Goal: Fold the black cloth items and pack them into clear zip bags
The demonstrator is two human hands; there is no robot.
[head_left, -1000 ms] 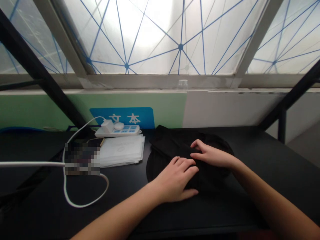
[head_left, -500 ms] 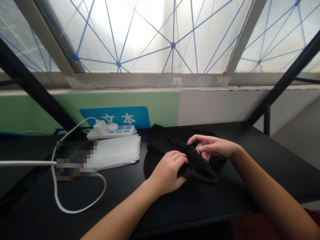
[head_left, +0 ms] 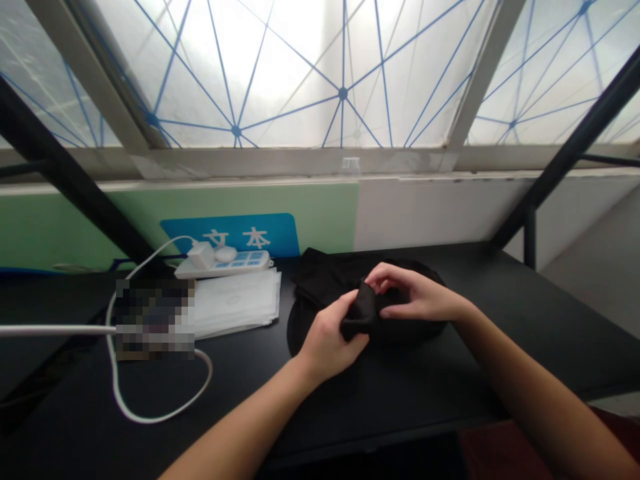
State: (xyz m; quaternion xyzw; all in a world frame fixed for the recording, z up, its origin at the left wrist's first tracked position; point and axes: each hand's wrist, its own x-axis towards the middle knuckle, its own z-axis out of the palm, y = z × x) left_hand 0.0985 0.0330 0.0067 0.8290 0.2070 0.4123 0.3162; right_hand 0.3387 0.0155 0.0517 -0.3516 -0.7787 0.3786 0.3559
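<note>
A heap of soft black cloth (head_left: 320,290) lies on the black desk, with a rounded edge showing at its left; what kind of article it is I cannot make out. My left hand (head_left: 334,337) grips a raised fold of it between the thumb below and the fingers above. On the other side of that fold is my right hand (head_left: 415,293), its fingers curled onto the cloth's upper edge and its thumb lower down against the dark fabric. The fingertips of both hands are close together, partly hidden by the fold.
Left of the cloth lies a stack of white papers or flat packets (head_left: 237,303). Behind it sits a white power strip (head_left: 225,265) with a plugged-in charger (head_left: 201,255). A white cable (head_left: 113,380) loops across the desk (head_left: 540,320) past a blurred-out patch. Black metal posts (head_left: 525,207) slant up at both sides.
The fold has been drawn up and bunched between my hands; its long flap no longer hangs toward the front. My right hand has shifted slightly left, and my left hand's grip has turned upward.
</note>
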